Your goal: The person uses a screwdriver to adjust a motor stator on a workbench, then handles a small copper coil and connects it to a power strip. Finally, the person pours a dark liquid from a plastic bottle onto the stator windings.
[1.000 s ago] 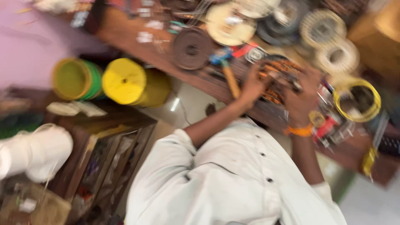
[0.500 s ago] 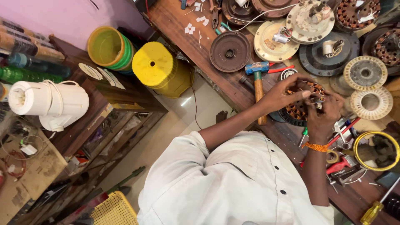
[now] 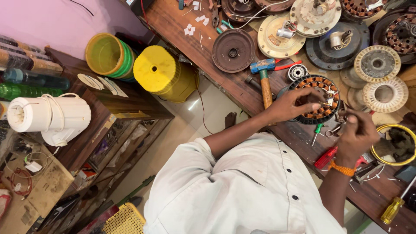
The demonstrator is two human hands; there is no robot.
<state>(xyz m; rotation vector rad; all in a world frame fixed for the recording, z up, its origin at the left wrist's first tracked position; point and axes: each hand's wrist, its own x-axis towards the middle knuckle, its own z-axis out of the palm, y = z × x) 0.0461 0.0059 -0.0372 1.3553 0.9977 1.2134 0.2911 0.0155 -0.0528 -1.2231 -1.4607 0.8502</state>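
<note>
Copper-wound stator [image 3: 320, 100], a dark ring with orange-brown coils, lies flat on the wooden workbench [image 3: 208, 47], just right of a blue-headed hammer [image 3: 264, 78]. The left hand [image 3: 291, 104] rests on the ring's near edge, fingers curled over the coils and covering part of them. The right hand [image 3: 356, 135], with an orange band at the wrist, is closed loosely beside the ring; what it pinches is too small and blurred to make out, perhaps a thin wire or tool. Around them lie round fan motor covers [image 3: 234, 50], partly cut off at the top edge. A red-handled screwdriver [image 3: 326, 157] shows half hidden under the right forearm. A yellow stool [image 3: 162, 73] stands below the bench.
</note>
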